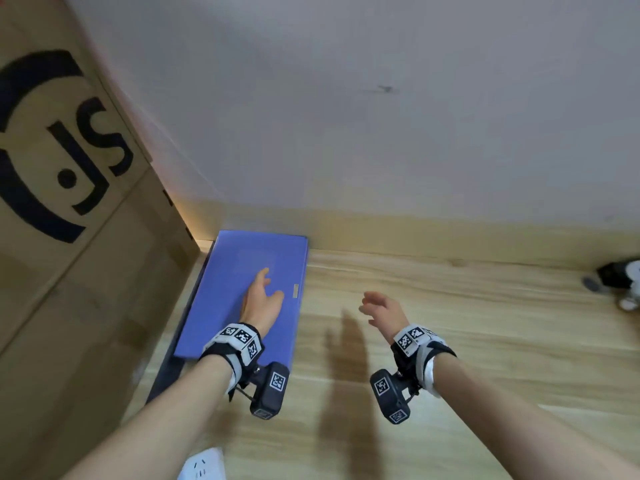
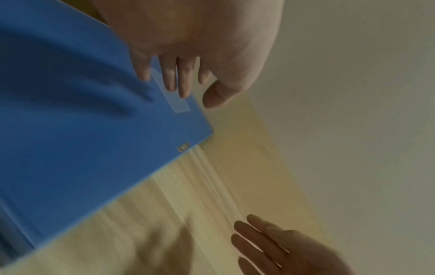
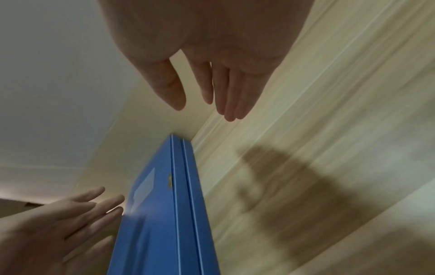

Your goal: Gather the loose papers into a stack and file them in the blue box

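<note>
The blue box (image 1: 221, 306) lies flat and closed on the wooden table, its far end near the wall, a small clasp (image 1: 295, 291) on its right edge. My left hand (image 1: 261, 299) hovers over its lid with straight fingers and holds nothing; in the left wrist view the left hand (image 2: 186, 80) is above the box (image 2: 82, 130) near a clear label. My right hand (image 1: 379, 310) floats above the bare table to the right of the box, fingers straight and empty. The right wrist view shows the right hand (image 3: 207, 89) beyond the box's edge (image 3: 183, 204). No loose papers are in view.
A large cardboard carton (image 1: 69, 220) stands against the box's left side. The wall (image 1: 381, 116) closes the far side of the table (image 1: 450, 341). A white power strip (image 1: 204, 465) lies at the near edge. A black and white device (image 1: 620, 282) sits at the far right.
</note>
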Demonstrator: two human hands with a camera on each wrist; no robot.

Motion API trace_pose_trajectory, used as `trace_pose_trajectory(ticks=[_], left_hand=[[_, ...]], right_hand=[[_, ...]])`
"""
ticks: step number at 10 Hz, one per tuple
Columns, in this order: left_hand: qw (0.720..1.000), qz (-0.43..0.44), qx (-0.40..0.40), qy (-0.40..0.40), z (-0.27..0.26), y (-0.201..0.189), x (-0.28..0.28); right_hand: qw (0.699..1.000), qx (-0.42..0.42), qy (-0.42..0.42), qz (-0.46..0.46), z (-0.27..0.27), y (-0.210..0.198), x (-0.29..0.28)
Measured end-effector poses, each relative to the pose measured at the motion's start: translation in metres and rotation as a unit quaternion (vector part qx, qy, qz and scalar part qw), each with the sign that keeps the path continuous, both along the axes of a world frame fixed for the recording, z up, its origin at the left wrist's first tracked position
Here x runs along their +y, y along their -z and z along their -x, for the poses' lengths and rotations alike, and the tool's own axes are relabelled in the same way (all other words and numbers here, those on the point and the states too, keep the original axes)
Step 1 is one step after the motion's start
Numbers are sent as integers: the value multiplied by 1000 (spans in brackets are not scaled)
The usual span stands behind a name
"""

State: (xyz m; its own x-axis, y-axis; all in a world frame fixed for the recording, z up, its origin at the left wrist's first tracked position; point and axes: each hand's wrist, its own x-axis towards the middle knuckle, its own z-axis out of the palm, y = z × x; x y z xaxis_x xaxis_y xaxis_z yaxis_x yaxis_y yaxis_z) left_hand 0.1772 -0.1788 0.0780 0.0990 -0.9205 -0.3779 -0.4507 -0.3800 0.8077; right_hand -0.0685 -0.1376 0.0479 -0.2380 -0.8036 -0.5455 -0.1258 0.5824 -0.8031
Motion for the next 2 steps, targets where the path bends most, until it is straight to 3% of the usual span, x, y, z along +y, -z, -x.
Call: trace_pose_trajectory(ticks=[2], left_hand=[[998,6,37,47,86,-28,29]], right_hand=[[995,-46,73,47,74,-35,40]])
